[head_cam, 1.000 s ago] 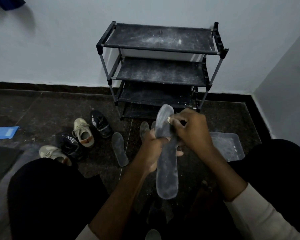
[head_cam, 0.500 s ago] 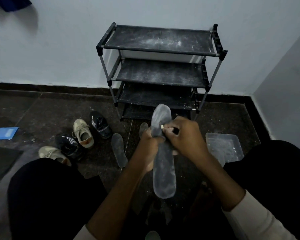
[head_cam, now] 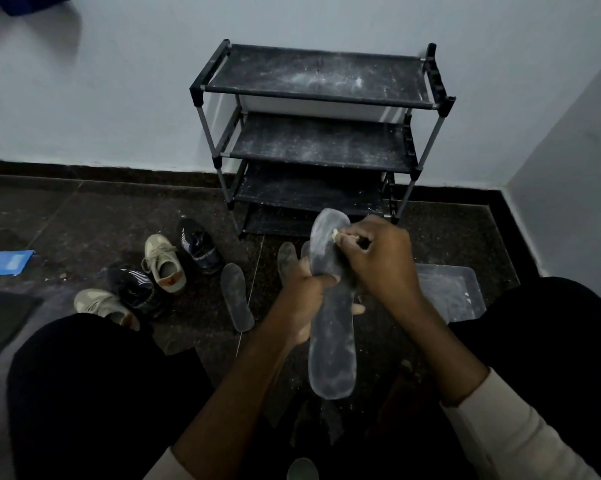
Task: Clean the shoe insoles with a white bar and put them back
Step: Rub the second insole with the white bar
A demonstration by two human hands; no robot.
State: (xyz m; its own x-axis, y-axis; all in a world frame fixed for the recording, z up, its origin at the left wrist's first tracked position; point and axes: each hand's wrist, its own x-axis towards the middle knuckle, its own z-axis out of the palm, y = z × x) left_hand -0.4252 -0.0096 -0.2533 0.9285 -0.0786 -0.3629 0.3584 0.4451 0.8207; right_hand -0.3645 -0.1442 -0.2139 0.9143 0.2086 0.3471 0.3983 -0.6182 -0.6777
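The dusty grey insole (head_cam: 331, 327) stands nearly upright in front of you, between your knees, your left hand (head_cam: 304, 299) closed around its middle while your right hand (head_cam: 378, 261) pinches the small white bar (head_cam: 335, 233) against its upper end. Another insole (head_cam: 237, 296) lies flat on the dark floor (head_cam: 84, 223) just to the left, with two more partly hidden behind your left hand. Further left sit four shoes (head_cam: 164, 265); a pale tray (head_cam: 455, 292) lies right, and the black shoe rack (head_cam: 320, 133) stands against the wall.
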